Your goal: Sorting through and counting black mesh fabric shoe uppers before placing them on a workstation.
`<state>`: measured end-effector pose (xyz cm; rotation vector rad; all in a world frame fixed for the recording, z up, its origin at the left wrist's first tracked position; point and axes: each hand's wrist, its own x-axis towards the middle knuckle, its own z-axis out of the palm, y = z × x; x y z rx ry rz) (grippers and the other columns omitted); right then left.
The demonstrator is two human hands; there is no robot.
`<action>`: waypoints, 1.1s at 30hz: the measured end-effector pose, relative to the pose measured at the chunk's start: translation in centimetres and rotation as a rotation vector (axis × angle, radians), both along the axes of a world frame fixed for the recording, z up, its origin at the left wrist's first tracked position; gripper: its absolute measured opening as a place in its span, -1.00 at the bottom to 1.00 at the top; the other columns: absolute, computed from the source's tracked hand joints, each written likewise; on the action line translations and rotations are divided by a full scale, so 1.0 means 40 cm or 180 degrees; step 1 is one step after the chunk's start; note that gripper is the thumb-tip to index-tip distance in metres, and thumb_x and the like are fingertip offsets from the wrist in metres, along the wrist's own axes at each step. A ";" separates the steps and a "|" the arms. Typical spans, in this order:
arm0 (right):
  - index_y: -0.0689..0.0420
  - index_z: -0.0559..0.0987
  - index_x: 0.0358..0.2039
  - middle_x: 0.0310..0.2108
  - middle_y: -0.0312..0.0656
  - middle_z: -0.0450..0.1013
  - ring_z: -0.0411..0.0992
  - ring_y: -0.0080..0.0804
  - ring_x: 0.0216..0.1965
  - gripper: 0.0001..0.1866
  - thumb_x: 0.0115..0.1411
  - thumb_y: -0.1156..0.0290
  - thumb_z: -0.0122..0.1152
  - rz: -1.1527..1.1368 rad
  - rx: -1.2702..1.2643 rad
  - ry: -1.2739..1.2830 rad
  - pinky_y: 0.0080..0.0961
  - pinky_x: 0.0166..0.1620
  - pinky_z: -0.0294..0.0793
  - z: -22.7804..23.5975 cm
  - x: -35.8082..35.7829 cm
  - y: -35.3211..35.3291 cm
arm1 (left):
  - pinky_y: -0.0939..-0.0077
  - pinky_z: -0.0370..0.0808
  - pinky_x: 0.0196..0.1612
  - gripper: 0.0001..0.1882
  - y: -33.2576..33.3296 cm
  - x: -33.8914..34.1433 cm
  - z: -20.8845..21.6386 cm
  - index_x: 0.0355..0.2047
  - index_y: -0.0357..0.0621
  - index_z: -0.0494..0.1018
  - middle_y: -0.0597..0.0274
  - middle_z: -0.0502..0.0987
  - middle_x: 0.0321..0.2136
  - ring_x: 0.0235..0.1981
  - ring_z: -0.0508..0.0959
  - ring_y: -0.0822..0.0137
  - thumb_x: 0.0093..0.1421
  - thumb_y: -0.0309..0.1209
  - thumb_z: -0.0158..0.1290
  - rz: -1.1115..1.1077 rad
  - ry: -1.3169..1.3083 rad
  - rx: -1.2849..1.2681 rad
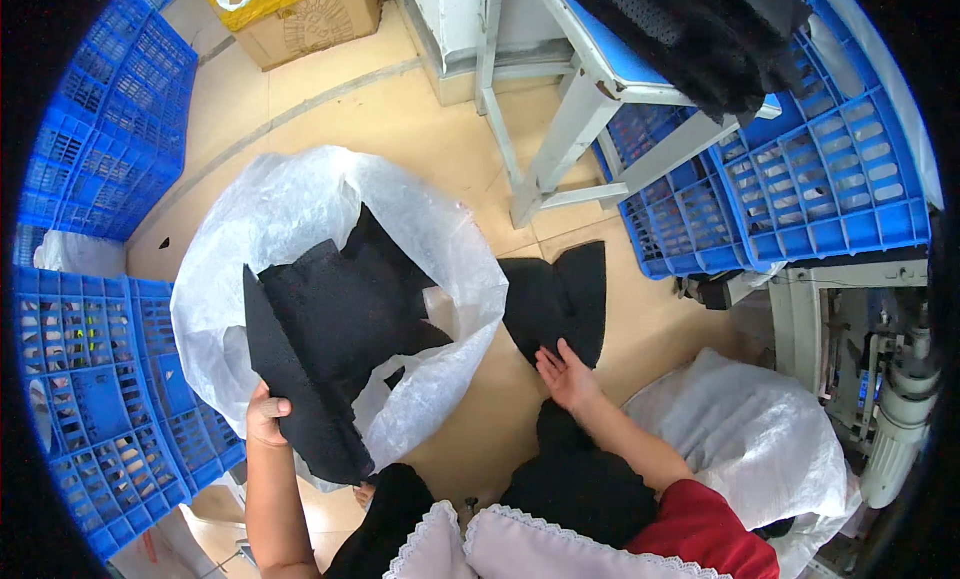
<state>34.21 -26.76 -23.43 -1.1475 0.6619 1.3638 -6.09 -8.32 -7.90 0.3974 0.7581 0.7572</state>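
My left hand [267,416] is closed on the near left edge of a large black fabric piece [300,379], thumb on top. This piece leans over a white translucent plastic bag [240,214], with more black fabric [385,279] lying in the bag's mouth behind it. To the right of the bag, my right hand [572,377] is at the near edge of a smaller black fabric piece [560,294]. Its thumb lies against the cloth, where a fold runs down the middle. Part of the grip is hard to make out.
Blue plastic crates [90,379] stand along the left, more blue crates [820,189] at the upper right. A grey-legged stool [565,139] bears dark mesh fabric [690,29]. A second white bag [760,439] sits near right, beside a machine [900,429]. A cardboard box [320,24] is far left.
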 end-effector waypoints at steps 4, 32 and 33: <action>0.16 0.24 0.09 0.09 0.01 0.23 0.19 -0.18 0.15 -0.42 0.20 0.04 0.07 0.0177 0.0090 -0.0024 -0.32 0.20 0.19 -0.007 -0.036 0.012 | -0.03 0.48 -0.07 -0.25 -0.012 -0.010 -0.008 0.03 -0.47 0.25 -0.24 0.45 -0.11 -0.20 0.53 -0.19 -0.32 -0.57 0.03 -0.0007 0.0188 0.0116; 0.24 0.41 -0.03 -0.13 -0.25 0.46 0.40 -0.44 -0.09 -0.52 0.01 0.47 0.30 0.2501 0.2364 -0.0362 -0.46 0.06 0.30 0.344 -0.198 0.409 | 0.42 0.22 0.14 -0.32 0.115 0.134 0.111 0.11 -0.27 0.21 0.11 0.37 0.01 0.04 0.34 0.29 -0.08 -0.58 0.16 -0.1636 0.2861 0.2277; 0.24 0.43 -0.05 -0.15 -0.25 0.46 0.40 -0.46 -0.10 -0.54 0.01 0.49 0.30 0.2494 0.2368 -0.0623 -0.46 0.04 0.32 0.343 -0.196 0.407 | 0.42 0.22 0.14 -0.32 0.114 0.154 0.117 0.11 -0.27 0.21 0.11 0.37 0.01 0.04 0.34 0.29 -0.08 -0.58 0.16 -0.1643 0.2846 0.2276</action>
